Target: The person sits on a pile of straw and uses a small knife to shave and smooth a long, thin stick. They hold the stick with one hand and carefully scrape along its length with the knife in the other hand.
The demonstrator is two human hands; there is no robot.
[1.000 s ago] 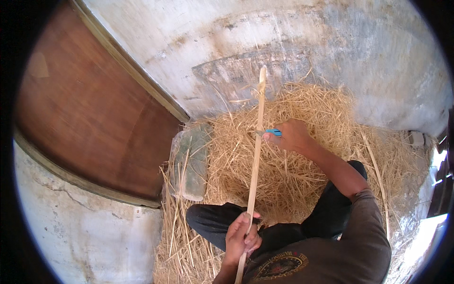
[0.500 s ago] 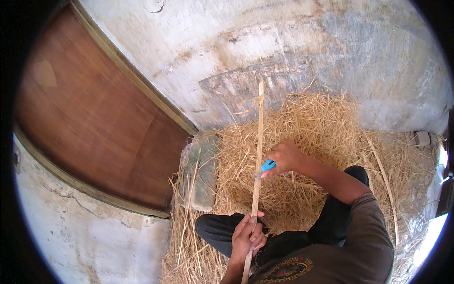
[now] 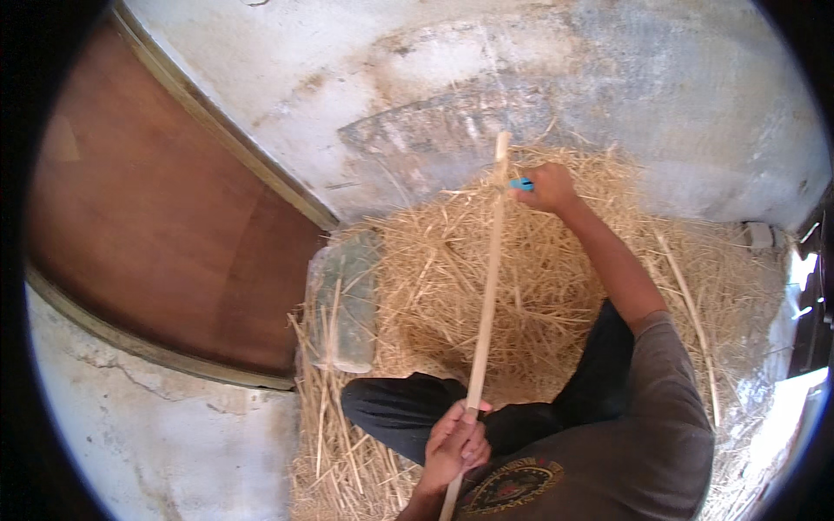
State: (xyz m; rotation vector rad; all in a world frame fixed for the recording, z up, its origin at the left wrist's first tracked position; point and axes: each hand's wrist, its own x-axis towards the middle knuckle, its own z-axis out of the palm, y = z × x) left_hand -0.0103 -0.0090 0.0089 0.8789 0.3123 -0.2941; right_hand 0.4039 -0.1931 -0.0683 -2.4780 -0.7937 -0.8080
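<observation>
A long, pale strip of wood or bamboo [image 3: 489, 321] runs from my lap up toward the wall, tilted slightly right at its far end. My left hand [image 3: 456, 443] is wrapped round its near part, beside my bent knee. With my right hand [image 3: 547, 187] I grip a blue-handled utility knife [image 3: 521, 184]. That knife is against or right beside the strip, close to its far end; its blade is too blurred to make out. Curled shavings cling to the strip near there.
Thick straw-like shavings [image 3: 556, 260] cover the floor around my crossed legs. A greyish-green slab [image 3: 354, 295] lies at the left, near a brown wooden door [image 3: 174, 208]. Another thin strip [image 3: 691, 313] rests on the right, and a small grey block [image 3: 759, 235] sits by the stained wall [image 3: 608, 87].
My right hand with the knife has moved away from me along the strip, from its middle to near its far end. My left hand keeps its hold.
</observation>
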